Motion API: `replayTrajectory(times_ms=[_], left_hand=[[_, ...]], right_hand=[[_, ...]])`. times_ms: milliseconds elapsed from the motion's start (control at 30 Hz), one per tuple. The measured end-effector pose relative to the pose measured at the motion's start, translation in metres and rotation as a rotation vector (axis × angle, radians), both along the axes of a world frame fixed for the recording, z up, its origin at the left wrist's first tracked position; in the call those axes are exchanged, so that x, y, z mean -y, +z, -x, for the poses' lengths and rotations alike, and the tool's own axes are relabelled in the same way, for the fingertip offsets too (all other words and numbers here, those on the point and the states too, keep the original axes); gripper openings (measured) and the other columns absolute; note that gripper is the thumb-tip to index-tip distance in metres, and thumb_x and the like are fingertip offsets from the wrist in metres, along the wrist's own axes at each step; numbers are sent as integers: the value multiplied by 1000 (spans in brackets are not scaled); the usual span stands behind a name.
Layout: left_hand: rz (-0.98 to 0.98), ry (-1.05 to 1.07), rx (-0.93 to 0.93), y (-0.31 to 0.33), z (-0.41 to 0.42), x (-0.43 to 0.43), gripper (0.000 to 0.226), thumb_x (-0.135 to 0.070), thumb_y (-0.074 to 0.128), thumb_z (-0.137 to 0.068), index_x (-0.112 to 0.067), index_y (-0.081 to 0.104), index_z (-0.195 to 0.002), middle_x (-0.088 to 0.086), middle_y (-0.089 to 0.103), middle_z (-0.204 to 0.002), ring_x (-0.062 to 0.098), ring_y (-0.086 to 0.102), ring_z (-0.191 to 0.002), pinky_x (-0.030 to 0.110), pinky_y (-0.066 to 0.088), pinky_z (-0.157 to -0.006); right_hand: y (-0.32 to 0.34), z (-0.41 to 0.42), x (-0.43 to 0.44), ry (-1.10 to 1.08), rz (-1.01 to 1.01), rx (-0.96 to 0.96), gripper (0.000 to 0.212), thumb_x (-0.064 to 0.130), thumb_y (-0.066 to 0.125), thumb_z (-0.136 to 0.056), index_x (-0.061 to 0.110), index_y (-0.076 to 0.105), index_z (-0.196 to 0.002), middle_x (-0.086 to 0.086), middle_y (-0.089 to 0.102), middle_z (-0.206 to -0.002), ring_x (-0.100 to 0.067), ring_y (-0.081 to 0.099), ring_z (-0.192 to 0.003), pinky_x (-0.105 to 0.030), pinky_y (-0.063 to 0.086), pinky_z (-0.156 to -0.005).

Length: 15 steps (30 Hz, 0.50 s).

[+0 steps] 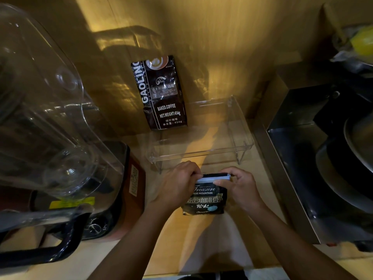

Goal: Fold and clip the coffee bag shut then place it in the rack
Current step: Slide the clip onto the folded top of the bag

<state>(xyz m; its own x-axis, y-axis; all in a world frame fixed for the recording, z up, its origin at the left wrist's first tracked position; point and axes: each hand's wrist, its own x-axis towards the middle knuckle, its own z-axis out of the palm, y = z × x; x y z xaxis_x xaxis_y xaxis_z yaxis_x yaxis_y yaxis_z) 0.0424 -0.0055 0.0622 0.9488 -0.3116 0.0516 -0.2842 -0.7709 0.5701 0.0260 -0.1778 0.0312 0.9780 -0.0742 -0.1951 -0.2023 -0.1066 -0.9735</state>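
Observation:
A small black coffee bag (204,201) with "Treasure Blue Mountain" lettering stands on the wooden counter, its top folded over. A pale clip (212,179) lies across that fold. My left hand (177,183) grips the bag's top left corner and the clip's left end. My right hand (240,187) pinches the clip's right end against the fold. Just behind the bag stands a clear acrylic rack (240,126), with a taller dark "Gaoling" coffee bag (161,93) standing in its left part against the wall.
A large blender with a clear jug (50,128) and a dark base (113,199) fills the left side. A steel box with dark pans (333,168) stands at the right. A yellow object (363,41) sits on a shelf at the upper right.

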Motion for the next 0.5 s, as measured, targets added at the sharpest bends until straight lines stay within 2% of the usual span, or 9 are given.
replayTrajectory(times_ms=[67,167,400,500], left_hand=[[50,8,-58,0,0,-4,11,-26,61,-83,-21,56,-91,-5,63,-88,8,54,-80,26,41,-66],[28,-30,-79,-2,0,-11,30,-31,67,-77,-20,58,-103,-2,65,-96,12,56,-87,25,39,-69],[-37,-74,-38,-2,-1,-12,22,-29,63,-81,-17,62,-100,3,64,-98,18,55,-90,38,45,-80],[-76,-73,12,-3,2,-9,18,-27,60,-83,-16,61,-98,4,63,-96,20,54,-89,37,43,-79]], right_hand=[[-3,0,0,9,33,-4,25,-1,73,-66,21,65,-72,-20,62,-93,-29,62,-82,-29,51,-64],[-4,0,2,17,27,-2,26,1,74,-66,24,65,-71,-20,64,-94,-31,61,-85,-36,52,-69],[0,-1,2,46,-4,-9,26,-2,73,-66,22,65,-71,-7,66,-81,-25,64,-75,-38,54,-64],[0,0,2,53,10,15,27,-1,73,-66,24,64,-69,-3,65,-78,-19,63,-72,-32,53,-61]])
